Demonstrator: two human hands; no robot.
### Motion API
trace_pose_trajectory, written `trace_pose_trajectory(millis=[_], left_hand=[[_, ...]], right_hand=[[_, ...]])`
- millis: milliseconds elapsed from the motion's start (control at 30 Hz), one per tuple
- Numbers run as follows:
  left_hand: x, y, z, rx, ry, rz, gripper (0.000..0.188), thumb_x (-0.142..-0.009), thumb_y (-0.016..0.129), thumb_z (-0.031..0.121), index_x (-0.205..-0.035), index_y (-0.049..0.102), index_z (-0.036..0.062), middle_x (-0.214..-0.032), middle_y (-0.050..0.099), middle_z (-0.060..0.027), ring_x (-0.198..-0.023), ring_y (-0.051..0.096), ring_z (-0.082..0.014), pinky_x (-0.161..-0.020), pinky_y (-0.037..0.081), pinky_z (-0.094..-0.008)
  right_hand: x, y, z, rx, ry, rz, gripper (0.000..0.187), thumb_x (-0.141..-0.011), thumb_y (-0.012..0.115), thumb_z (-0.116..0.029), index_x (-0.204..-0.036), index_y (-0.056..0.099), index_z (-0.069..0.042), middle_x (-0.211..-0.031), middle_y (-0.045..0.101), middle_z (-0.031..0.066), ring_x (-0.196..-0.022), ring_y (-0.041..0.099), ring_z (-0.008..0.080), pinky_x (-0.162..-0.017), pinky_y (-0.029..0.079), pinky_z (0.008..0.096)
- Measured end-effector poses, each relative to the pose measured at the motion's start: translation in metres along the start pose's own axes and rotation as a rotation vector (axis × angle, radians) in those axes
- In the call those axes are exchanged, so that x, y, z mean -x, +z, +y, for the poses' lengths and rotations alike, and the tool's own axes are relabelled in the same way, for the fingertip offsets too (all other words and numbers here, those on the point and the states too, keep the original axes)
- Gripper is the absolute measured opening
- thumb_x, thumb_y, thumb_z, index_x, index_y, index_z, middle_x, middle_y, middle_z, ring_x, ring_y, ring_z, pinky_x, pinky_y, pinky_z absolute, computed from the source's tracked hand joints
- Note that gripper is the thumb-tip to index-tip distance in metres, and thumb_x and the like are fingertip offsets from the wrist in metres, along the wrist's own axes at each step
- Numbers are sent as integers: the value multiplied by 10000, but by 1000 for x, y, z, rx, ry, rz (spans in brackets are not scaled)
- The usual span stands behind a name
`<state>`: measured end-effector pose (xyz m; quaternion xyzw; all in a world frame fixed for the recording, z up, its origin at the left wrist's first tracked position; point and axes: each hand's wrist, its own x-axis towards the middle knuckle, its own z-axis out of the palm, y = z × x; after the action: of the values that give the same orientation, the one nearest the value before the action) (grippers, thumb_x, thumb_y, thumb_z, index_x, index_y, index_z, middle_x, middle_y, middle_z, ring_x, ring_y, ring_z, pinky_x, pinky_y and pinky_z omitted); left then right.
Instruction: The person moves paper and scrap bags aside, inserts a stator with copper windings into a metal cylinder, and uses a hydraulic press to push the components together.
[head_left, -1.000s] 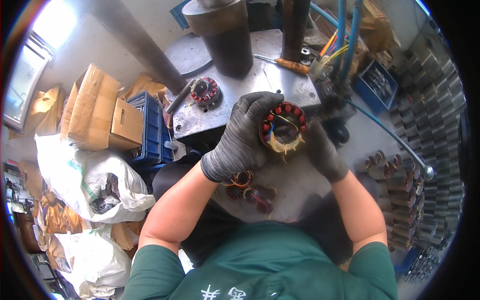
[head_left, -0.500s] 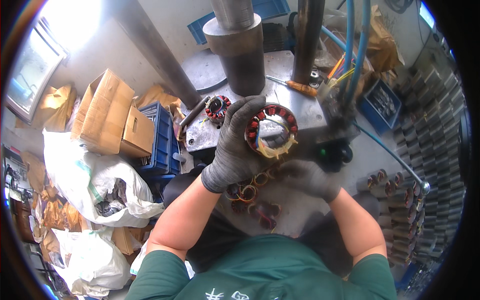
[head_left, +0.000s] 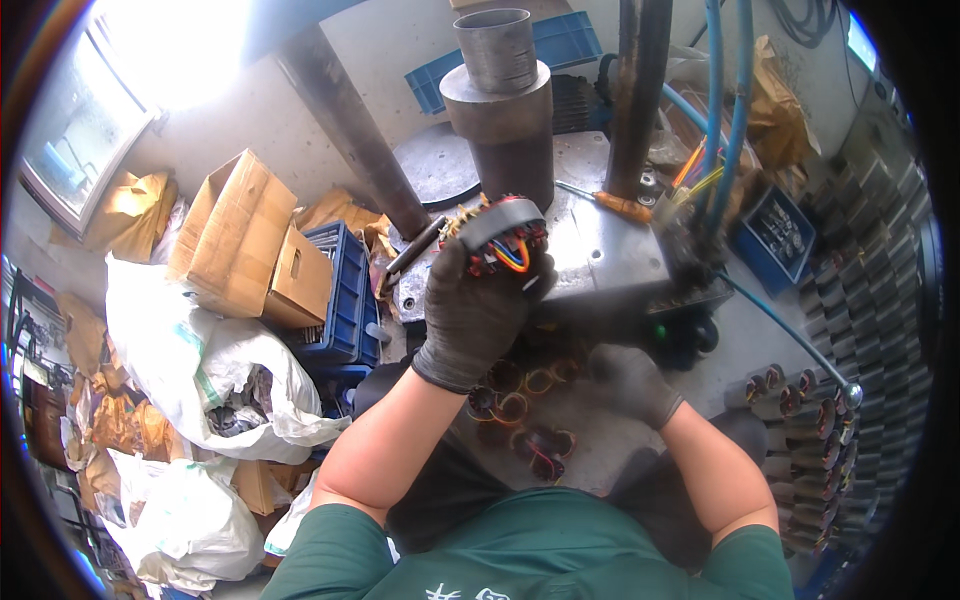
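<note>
My left hand, in a dark grey glove, is closed round a motor stator, a grey metal ring with red windings and coloured wires. It is tilted, so its outer wall and a loop of blue, yellow and orange leads show. Behind it stands a thick steel cylinder on the metal press table. My right hand, gloved too, hovers low on the right, apart from the held stator; motion smears its fingers. Several more stators with red and yellow windings lie below, between my knees.
Steel columns flank the press table, where a wooden-handled screwdriver lies. Cardboard boxes, a blue crate and white sacks crowd the left. To the right are a blue bin, a hose and stacked metal cylinders.
My left hand has turned the stator from facing me to edge-on, bringing its outer wall into view. The right hand has shifted slightly. The whole view has moved a little.
</note>
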<state>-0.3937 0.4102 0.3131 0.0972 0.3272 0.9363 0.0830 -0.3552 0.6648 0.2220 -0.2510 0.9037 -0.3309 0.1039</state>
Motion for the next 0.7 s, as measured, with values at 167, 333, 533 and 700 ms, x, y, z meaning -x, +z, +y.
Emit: trace_pose_trajectory(millis=[167, 333, 533, 700], left_hand=[[-3, 1, 0, 528, -261, 63, 973, -816, 588, 855, -1373, 587, 57, -1250, 661, -142, -1124, 629, -323, -1069, 448, -511], [-4, 4, 9, 583, -269, 94, 949, -821, 593, 841, -1356, 588, 56, -1201, 657, -128, -1060, 625, -302, -1008, 478, -471], [-10, 1, 15, 612, -191, 20, 876, -824, 630, 784, -1316, 600, 61, -1200, 652, -141, -1064, 628, -289, -979, 488, -440], [-7, 1, 23, 637, -186, 91, 886, -834, 613, 793, -1343, 595, 68, -1244, 656, -164, -1113, 635, -301, -1008, 487, -455]], right_hand=[[-20, -4, 27, 80, -359, 526, 360, -853, 765, -201, -1170, 667, -59, -1132, 676, 162, -1044, 665, 374, -899, 553, 452], [-59, -38, 35, 606, -217, 452, 704, -788, 795, -312, -1431, 556, -154, -1515, 482, 162, -1428, 403, 409, -1193, 306, 569], [-94, -46, 60, 867, -202, 210, 812, -781, 782, -436, -1519, 510, -233, -1655, 356, 98, -1547, 250, 405, -1270, 155, 607], [-82, -32, 75, 804, -399, 298, 537, -836, 757, -279, -1352, 630, -200, -1559, 495, 80, -1476, 387, 390, -1233, 237, 613]])
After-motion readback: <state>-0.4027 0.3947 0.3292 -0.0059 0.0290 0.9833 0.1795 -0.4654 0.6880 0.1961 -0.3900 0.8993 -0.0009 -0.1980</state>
